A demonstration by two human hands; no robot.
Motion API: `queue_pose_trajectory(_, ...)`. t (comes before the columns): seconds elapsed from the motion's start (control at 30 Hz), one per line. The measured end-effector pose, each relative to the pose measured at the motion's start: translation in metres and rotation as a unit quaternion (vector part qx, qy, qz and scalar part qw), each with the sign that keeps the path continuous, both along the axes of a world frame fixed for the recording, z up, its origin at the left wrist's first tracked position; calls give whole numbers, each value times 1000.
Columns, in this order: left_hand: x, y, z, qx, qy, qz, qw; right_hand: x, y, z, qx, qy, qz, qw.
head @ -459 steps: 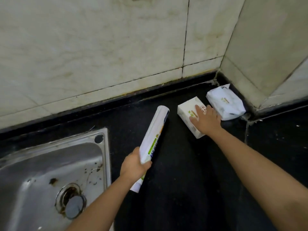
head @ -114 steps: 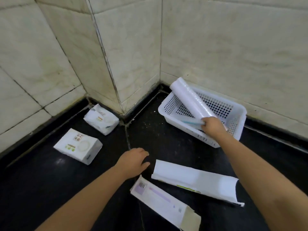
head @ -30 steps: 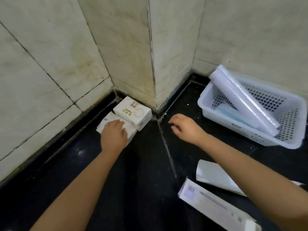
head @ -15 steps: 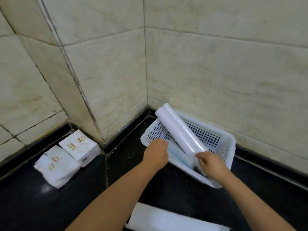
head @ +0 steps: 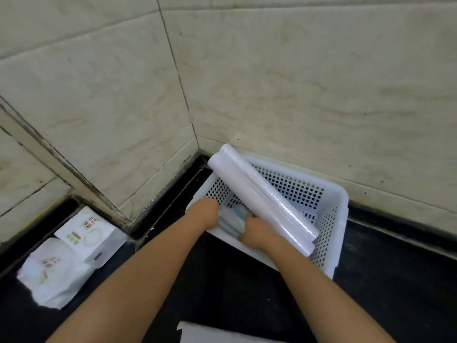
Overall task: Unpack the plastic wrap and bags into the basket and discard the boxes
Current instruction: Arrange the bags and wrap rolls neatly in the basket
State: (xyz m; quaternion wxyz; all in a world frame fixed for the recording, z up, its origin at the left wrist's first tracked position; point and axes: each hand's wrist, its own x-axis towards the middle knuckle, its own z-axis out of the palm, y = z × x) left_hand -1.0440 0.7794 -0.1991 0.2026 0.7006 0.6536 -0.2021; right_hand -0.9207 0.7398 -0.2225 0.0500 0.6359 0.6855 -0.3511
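Note:
A white perforated basket (head: pixel 331 201) stands in the wall corner on the black counter. A roll of plastic wrap (head: pixel 262 199) lies slanted across it, its far end resting on the back rim. Under the roll sits a flat white packet with blue edging (head: pixel 232 219). My left hand (head: pixel 205 214) and my right hand (head: pixel 257 233) are both inside the basket, holding that packet from either side. At the left, a white box (head: pixel 89 236) leans on a soft white bag pack (head: pixel 52 271).
Tiled walls close off the back and left. An opened white carton (head: pixel 217 335) lies at the bottom edge, near my arms. Bare black counter (head: pixel 395 280) stretches to the right of the basket.
Both hands have gone deeper into the basket and closed on the flat packet under the roll. The view has shifted closer to the basket.

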Motion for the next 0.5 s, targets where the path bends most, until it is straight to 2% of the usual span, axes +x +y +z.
queue_pose_trajectory(0.2,-13,20,-14,-29,-26,-85,996,2,15,-4,-28,-21,-18,999)
queue_pose_trajectory(0.5,-10,30,-22,-49,-40,-139,988,7,14,-1,-45,-14,2,999)
